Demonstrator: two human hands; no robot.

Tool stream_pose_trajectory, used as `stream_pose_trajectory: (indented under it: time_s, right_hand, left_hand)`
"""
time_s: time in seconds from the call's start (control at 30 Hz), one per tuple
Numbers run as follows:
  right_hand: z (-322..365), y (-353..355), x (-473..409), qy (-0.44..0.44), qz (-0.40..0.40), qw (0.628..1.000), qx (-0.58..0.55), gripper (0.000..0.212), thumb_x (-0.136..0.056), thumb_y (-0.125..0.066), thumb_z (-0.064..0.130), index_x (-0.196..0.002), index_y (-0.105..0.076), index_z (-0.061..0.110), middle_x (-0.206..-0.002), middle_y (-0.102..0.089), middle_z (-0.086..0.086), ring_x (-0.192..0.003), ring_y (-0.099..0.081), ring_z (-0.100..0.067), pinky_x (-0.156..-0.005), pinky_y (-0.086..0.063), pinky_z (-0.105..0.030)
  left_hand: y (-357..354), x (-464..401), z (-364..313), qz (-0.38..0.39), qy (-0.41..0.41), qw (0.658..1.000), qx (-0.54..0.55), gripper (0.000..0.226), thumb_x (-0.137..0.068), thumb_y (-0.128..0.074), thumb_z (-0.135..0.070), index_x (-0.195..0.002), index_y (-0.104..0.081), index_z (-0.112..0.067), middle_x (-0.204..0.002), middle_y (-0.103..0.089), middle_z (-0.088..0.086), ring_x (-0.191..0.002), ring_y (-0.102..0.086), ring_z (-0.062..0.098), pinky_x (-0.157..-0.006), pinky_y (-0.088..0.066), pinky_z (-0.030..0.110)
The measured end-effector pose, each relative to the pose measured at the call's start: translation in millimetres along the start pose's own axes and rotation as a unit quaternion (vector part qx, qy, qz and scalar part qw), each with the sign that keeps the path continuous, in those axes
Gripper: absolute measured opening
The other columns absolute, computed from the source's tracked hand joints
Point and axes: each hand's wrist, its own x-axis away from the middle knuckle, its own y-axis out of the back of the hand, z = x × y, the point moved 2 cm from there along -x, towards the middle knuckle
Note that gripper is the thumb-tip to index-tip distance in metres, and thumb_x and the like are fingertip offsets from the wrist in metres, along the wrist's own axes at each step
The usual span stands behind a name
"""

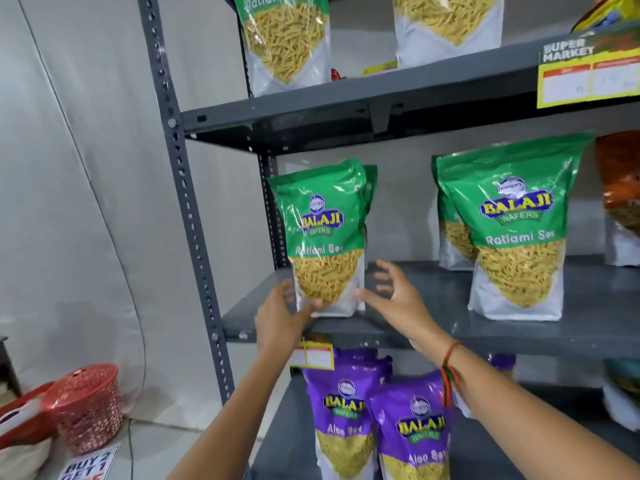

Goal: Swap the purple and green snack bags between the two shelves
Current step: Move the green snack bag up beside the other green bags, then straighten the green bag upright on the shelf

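Note:
A green Ratlami Sev bag [325, 237] stands upright at the left end of the middle shelf [433, 327], with a second green bag [371, 188] close behind it. My left hand [282, 315] holds its lower left corner, thumb across the front. My right hand [394, 296] is spread open just right of the bag, its thumb tip at the lower right edge. Two more green bags [512, 230] stand further right on the same shelf. Purple Aloo Sev bags [343, 403] [415, 431] stand on the lower shelf [284, 427], under my right forearm.
The top shelf [346, 109] carries more green bags and a yellow price label [588, 74]. An orange bag [620, 174] stands at the middle shelf's far right. A yellow price tag [313, 355] hangs below my left wrist. A red basket [86, 403] sits on the floor at the left.

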Motion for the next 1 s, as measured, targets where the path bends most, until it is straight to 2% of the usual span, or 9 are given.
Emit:
stream_pose_trajectory:
  time_s: [0.13, 0.2, 0.3, 0.43, 0.57, 0.7, 0.8, 0.9, 1.0]
  right_hand:
    - [10, 30, 70, 0.058, -0.083, 0.994, -0.034, 0.031, -0.080, -0.073, 0.026, -0.110, -0.063, 0.024, -0.101, -0.067, 0.006, -0.085, -0.065, -0.003, -0.073, -0.050, -0.013]
    - [-5, 43, 102, 0.052, -0.098, 0.993, -0.026, 0.020, -0.083, -0.070, 0.022, -0.102, -0.067, 0.018, -0.093, -0.069, 0.003, -0.078, -0.064, 0.000, -0.066, -0.048, -0.010]
    - [-48, 63, 138, -0.002, -0.117, 0.993, 0.015, 0.014, -0.085, -0.067, 0.017, -0.098, -0.068, 0.014, -0.091, -0.071, -0.001, -0.076, -0.062, 0.004, -0.066, -0.045, -0.006]
    - [-130, 79, 167, -0.160, -0.088, 0.981, 0.063, 0.030, -0.083, -0.067, 0.012, -0.113, -0.062, 0.011, -0.096, -0.066, 0.000, -0.073, -0.061, 0.002, -0.065, -0.047, -0.008]
    - [-212, 71, 177, -0.294, 0.035, 0.953, 0.070, 0.064, -0.078, -0.072, 0.006, -0.134, -0.045, 0.014, -0.121, -0.057, -0.004, -0.100, -0.062, -0.022, -0.088, -0.051, -0.035]
    - [-278, 49, 170, -0.331, 0.138, 0.932, 0.054, 0.085, -0.065, -0.078, 0.008, -0.138, -0.035, 0.018, -0.125, -0.053, -0.004, -0.123, -0.053, -0.030, -0.098, -0.049, -0.049]
    - [-298, 37, 163, -0.326, 0.155, 0.933, 0.008, 0.080, -0.062, -0.076, -0.012, -0.130, -0.041, 0.012, -0.119, -0.056, -0.004, -0.120, -0.054, -0.027, -0.088, -0.053, -0.033]
    - [-305, 39, 162, -0.332, 0.173, 0.927, -0.009, 0.074, -0.062, -0.074, -0.018, -0.125, -0.047, 0.009, -0.112, -0.061, -0.002, -0.106, -0.060, -0.018, -0.076, -0.051, -0.017]
    - [-312, 51, 161, -0.327, 0.171, 0.929, 0.000, 0.069, -0.062, -0.078, -0.010, -0.120, -0.051, 0.014, -0.106, -0.064, 0.000, -0.097, -0.062, -0.019, -0.075, -0.054, -0.022]
  left_hand:
    - [-9, 63, -2, -0.076, -0.041, 0.989, 0.122, 0.041, -0.074, -0.078, -0.034, -0.111, -0.062, -0.024, -0.098, -0.070, -0.010, -0.082, -0.065, 0.000, -0.073, -0.047, 0.013]
    - [-29, 95, 9, -0.050, -0.032, 0.989, 0.134, 0.035, -0.074, -0.077, -0.036, -0.104, -0.062, -0.027, -0.089, -0.068, -0.015, -0.080, -0.064, -0.004, -0.068, -0.046, 0.007]
    - [-66, 140, 38, 0.020, 0.014, 0.991, 0.131, 0.033, -0.073, -0.078, -0.037, -0.101, -0.063, -0.027, -0.090, -0.070, -0.011, -0.079, -0.066, 0.000, -0.071, -0.049, 0.013]
    - [-115, 190, 77, 0.114, 0.134, 0.980, 0.094, 0.044, -0.073, -0.080, -0.029, -0.111, -0.062, -0.018, -0.098, -0.072, 0.001, -0.089, -0.069, 0.017, -0.073, -0.049, 0.020]
    - [-163, 216, 118, 0.231, 0.214, 0.949, 0.004, 0.069, -0.072, -0.080, -0.024, -0.130, -0.045, -0.014, -0.118, -0.067, 0.010, -0.102, -0.065, 0.030, -0.080, -0.049, 0.035]
    - [-194, 220, 138, 0.276, 0.225, 0.934, -0.036, 0.068, -0.072, -0.080, -0.025, -0.129, -0.044, -0.013, -0.119, -0.063, -0.001, -0.108, -0.063, 0.026, -0.075, -0.041, 0.029]
    - [-206, 224, 150, 0.249, 0.258, 0.933, 0.014, 0.065, -0.070, -0.081, -0.019, -0.126, -0.050, -0.014, -0.123, -0.066, 0.001, -0.104, -0.064, 0.019, -0.086, -0.052, 0.036]
    - [-213, 226, 152, 0.230, 0.272, 0.933, 0.040, 0.058, -0.075, -0.077, -0.012, -0.126, -0.051, -0.009, -0.117, -0.063, 0.000, -0.102, -0.060, 0.016, -0.089, -0.049, 0.034]
    - [-223, 223, 150, 0.254, 0.252, 0.933, 0.024, 0.061, -0.071, -0.080, -0.023, -0.126, -0.054, -0.018, -0.118, -0.069, -0.004, -0.102, -0.067, 0.017, -0.093, -0.054, 0.041]
